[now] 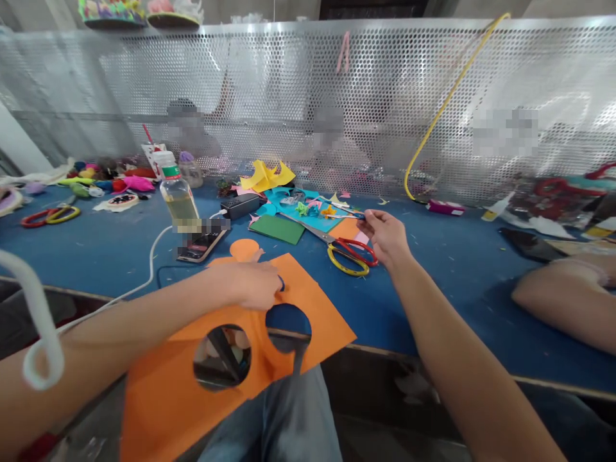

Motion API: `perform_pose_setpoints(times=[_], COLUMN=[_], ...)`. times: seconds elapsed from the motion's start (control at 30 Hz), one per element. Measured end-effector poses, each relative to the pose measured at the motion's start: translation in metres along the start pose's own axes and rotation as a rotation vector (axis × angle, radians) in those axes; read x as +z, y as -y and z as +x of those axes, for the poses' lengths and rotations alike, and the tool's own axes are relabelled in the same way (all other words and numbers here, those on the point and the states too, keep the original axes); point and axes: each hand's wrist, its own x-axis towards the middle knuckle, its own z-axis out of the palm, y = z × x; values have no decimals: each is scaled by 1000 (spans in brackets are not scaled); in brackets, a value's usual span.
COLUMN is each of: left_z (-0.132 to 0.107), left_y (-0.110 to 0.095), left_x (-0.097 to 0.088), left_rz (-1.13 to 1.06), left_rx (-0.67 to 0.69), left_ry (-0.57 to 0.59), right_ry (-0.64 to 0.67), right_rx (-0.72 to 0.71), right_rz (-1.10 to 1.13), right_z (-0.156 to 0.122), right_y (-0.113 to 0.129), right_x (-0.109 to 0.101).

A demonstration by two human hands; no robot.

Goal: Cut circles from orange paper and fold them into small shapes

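Observation:
My left hand [257,283] is closed on an orange paper sheet [308,282] that hangs over the table's front edge above my lap. Large round holes are cut through the sheet. An orange paper disc [244,249] shows just beyond the hand; whether it is loose cannot be seen. Reaching across the table, my right hand [385,239] pinches the blue handle end of what look like small scissors [353,215], their thin blades pointing left over paper scraps. Larger scissors [349,253] with red and yellow handles lie just below it. A green paper stack [276,229] is beside their blades.
A bottle of yellowish liquid [179,199], a phone [205,240] and a black adapter [240,205] with a white cable stand left of the scraps. More scissors [51,215] lie far left. A perforated metal screen [289,96] closes the back. Another person's arm [568,295] rests at right.

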Motion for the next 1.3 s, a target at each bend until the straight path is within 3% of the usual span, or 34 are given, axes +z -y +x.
perform_pose_setpoints(times=[0.1, 0.3, 0.43, 0.5, 0.8, 1.3], left_z=[-14, -24, -30, -33, -28, -18], left_y=[-12, -16, -14, -14, -15, -10], left_x=[8, 44, 79, 90, 99, 110], left_rz=[83, 214, 128, 60, -121, -90], left_rx=[22, -142, 50, 81, 54, 56], left_ry=[-2, -232, -321, -369, -558, -699], right_ry=[77, 297, 464, 541, 865, 755], right_rx=[-46, -226, -296, -311, -546, -712], right_rz=[-48, -86, -128, -162, -427, -549], right_z=[-3, -26, -46, -54, -80, -80], right_y=[1, 16, 29, 35, 44, 37], right_x=[1, 15, 28, 36, 74, 67])
